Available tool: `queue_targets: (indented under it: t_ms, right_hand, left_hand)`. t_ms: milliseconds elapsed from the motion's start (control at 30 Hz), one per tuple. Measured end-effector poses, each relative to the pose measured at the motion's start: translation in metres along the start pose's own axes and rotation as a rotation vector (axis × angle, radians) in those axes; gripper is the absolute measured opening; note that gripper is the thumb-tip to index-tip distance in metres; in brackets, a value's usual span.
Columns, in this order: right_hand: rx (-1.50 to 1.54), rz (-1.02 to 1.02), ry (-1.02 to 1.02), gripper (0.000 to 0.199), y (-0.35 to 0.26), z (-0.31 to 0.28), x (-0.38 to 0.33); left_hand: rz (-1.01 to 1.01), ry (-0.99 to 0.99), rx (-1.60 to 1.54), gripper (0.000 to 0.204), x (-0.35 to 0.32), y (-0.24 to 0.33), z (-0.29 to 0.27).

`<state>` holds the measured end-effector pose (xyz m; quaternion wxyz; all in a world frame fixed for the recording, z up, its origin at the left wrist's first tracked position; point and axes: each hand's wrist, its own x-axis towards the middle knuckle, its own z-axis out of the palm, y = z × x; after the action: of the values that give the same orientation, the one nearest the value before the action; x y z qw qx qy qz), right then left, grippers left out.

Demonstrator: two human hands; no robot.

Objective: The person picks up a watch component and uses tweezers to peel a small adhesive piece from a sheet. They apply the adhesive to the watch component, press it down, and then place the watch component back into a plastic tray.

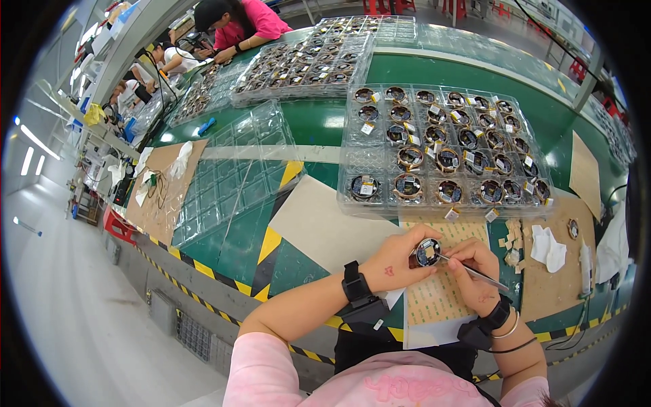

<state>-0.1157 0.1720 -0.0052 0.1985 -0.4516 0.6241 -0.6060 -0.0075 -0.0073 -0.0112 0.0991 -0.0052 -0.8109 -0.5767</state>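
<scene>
Head view, items in hand.
- Left hand [395, 261]: fingers clamped round a small round coil part [426, 252], face turned up, apparently so the tool can reach it.
- Right hand [477, 275]: fingers pinched together on slim metal tweezers [475, 273], held like a pen, tip touching the part's face.
- Both wrists carry black bands.

Head view, about the fingers.
- Directly beneath the fingers: a sheet of small pale stickers [437, 295], probably kept there so each can be picked off within reach.
- Just beyond the fingertips: a clear compartment tray [444, 152] holding many like round parts, one per pocket, some tagged with small labels.
- To the right of the right fingers: loose tan scraps and a crumpled white wipe [548, 247] on brown card.
- Left of the left fingers, well apart: an empty clear tray [230, 180].

Head view, surface and room.
- Green counter [319, 122] with yellow-black hazard edging; further filled trays farther off.
- At the far end, other people sit at work, one in a pink top.
- Grey floor to the left.
</scene>
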Motion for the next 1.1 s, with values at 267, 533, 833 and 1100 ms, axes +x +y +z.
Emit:
queue_targets:
  t_ms: [267,533,833,1100]
  right_hand:
    - [0.088,0.041,0.067,0.007,0.001,0.003,-0.003]
    - [0.109,0.104,0.032,0.006,0.007,-0.003,-0.004]
    - [0.210,0.073,0.035,0.009,-0.001,0.000,-0.001]
    - [0.177,0.127,0.027,0.007,-0.003,-0.004,0.001]
  left_hand:
    - [-0.086,-0.038,-0.009,0.053,-0.001,0.006,0.000]
    - [-0.194,-0.035,-0.080,0.052,-0.001,0.004,-0.001]
    - [-0.204,-0.052,-0.155,0.055,0.000,0.003,0.000]
    - [-0.165,-0.059,-0.108,0.056,-0.003,0.002,-0.002]
